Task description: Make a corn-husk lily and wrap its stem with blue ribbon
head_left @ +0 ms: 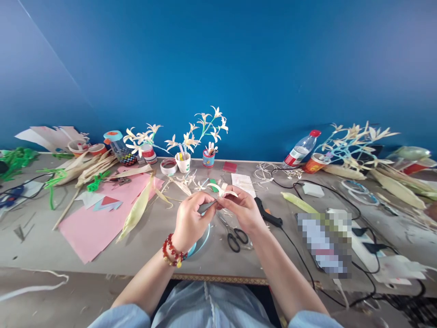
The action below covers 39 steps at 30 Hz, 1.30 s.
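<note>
My right hand (241, 207) is closed in a pinch on a small cream flower (228, 190), whose pale petals look like dried corn husk. My left hand (194, 214) wraps round a slim grey tool (205, 206) that looks like tweezers, its tip reaching the flower's base. The fingers partly hide both things. Beneath my hands lie black-handled scissors (235, 239) and, partly behind my left wrist, a roll of light blue tape (201, 243). A black glue gun (268, 214) rests just beyond my right wrist.
Finished flower sprays stand in a white cup (183, 162) and an orange cup (314, 163) by the wall. Pink paper (92, 228) and corn husks (136, 212) lie left. A bottle (300, 149), a blurred phone (324, 246), a power strip (362, 246) and cables are right.
</note>
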Each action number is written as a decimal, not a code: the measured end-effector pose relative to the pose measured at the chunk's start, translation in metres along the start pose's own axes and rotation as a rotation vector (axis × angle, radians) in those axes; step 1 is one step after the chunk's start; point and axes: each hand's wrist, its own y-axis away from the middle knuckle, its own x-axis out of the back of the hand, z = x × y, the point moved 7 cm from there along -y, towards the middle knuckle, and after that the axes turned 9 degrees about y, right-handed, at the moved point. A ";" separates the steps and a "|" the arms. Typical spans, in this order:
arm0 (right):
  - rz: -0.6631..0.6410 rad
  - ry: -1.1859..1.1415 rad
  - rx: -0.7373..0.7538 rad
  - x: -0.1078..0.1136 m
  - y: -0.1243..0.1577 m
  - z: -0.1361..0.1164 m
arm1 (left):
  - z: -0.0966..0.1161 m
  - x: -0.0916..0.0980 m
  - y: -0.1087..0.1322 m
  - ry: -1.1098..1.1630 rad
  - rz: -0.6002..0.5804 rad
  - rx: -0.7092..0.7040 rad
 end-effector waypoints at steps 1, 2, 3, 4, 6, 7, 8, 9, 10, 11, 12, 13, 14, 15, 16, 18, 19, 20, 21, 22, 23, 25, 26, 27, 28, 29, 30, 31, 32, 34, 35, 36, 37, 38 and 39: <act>-0.002 0.022 0.011 0.000 0.000 -0.002 | 0.001 0.000 0.001 -0.036 0.011 -0.019; -0.002 0.041 0.022 -0.001 0.000 -0.005 | 0.002 -0.001 0.002 -0.066 0.020 -0.036; 0.000 0.055 0.033 -0.001 0.001 -0.007 | 0.002 -0.001 0.003 -0.093 0.025 -0.051; 0.006 0.064 0.044 -0.001 0.001 -0.008 | 0.003 -0.002 0.004 -0.120 0.031 -0.065; 0.016 0.079 0.054 -0.001 0.001 -0.009 | 0.005 -0.004 0.006 -0.176 0.049 -0.098; 0.023 0.084 0.060 -0.001 0.001 -0.009 | 0.006 -0.004 0.007 -0.203 0.063 -0.118; 0.032 0.087 0.068 -0.001 0.002 -0.009 | 0.007 -0.004 0.008 -0.226 0.077 -0.136; 0.046 0.090 0.082 -0.001 0.002 -0.009 | 0.008 -0.004 0.009 -0.242 0.090 -0.149; 0.064 0.093 0.100 -0.001 0.003 -0.010 | 0.008 -0.004 0.009 -0.248 0.099 -0.157; 0.081 0.098 0.122 -0.001 0.004 -0.011 | 0.009 -0.005 0.009 -0.245 0.102 -0.158; 0.097 0.104 0.142 -0.001 0.005 -0.012 | 0.009 -0.005 0.009 -0.233 0.101 -0.154; 0.112 0.112 0.158 -0.001 0.006 -0.014 | 0.009 -0.005 0.009 -0.217 0.096 -0.147; 0.121 0.118 0.169 -0.002 0.008 -0.015 | 0.009 -0.005 0.009 -0.199 0.091 -0.140; 0.126 0.119 0.172 -0.003 0.009 -0.015 | 0.009 -0.004 0.009 -0.180 0.092 -0.136; 0.131 0.111 0.168 -0.003 0.009 -0.015 | 0.009 -0.003 0.009 -0.159 0.094 -0.130; 0.143 0.064 0.143 -0.002 0.009 -0.013 | 0.008 -0.001 0.008 -0.090 0.100 -0.089; 0.138 0.027 0.126 -0.002 0.009 -0.011 | 0.004 0.000 0.008 -0.036 0.098 -0.040; 0.120 -0.017 0.106 -0.002 0.009 -0.010 | -0.001 0.000 0.008 0.039 0.087 0.032; 0.085 -0.066 0.080 -0.003 0.008 -0.008 | -0.007 -0.001 0.008 0.140 0.070 0.120; 0.035 -0.114 0.050 -0.005 0.008 -0.006 | -0.014 -0.003 0.008 0.263 0.046 0.215; -0.018 -0.158 0.020 -0.008 0.008 -0.004 | -0.020 -0.006 0.009 0.397 0.020 0.305; -0.093 -0.215 -0.028 -0.011 0.008 -0.002 | -0.027 -0.013 0.011 0.643 -0.028 0.438; -0.111 -0.224 -0.044 -0.011 0.009 -0.001 | -0.029 -0.015 0.011 0.730 -0.045 0.476; -0.120 -0.224 -0.051 -0.011 0.009 -0.001 | -0.030 -0.017 0.012 0.789 -0.057 0.501; -0.123 -0.218 -0.052 -0.011 0.010 -0.001 | -0.031 -0.018 0.012 0.826 -0.068 0.517; -0.126 -0.210 -0.051 -0.011 0.010 -0.001 | -0.031 -0.019 0.012 0.848 -0.076 0.528; -0.126 -0.203 -0.047 -0.011 0.009 -0.001 | -0.031 -0.020 0.012 0.860 -0.085 0.536; -0.121 -0.197 -0.040 -0.011 0.009 -0.002 | -0.032 -0.020 0.012 0.863 -0.088 0.539; -0.108 -0.192 -0.033 -0.010 0.008 -0.002 | -0.032 -0.020 0.012 0.855 -0.083 0.535; -0.062 -0.173 -0.023 -0.006 0.006 -0.003 | -0.032 -0.019 0.011 0.807 -0.065 0.508; -0.040 -0.158 -0.022 -0.004 0.005 -0.002 | -0.032 -0.018 0.011 0.770 -0.058 0.489; -0.020 -0.139 -0.023 -0.003 0.004 -0.002 | -0.031 -0.017 0.010 0.732 -0.059 0.469; -0.004 -0.122 -0.026 -0.001 0.004 -0.001 | -0.031 -0.017 0.010 0.695 -0.065 0.450; 0.005 -0.110 -0.029 0.000 0.003 -0.001 | -0.031 -0.017 0.009 0.662 -0.077 0.436; 0.007 -0.102 -0.032 0.000 0.003 0.000 | -0.030 -0.016 0.009 0.633 -0.088 0.424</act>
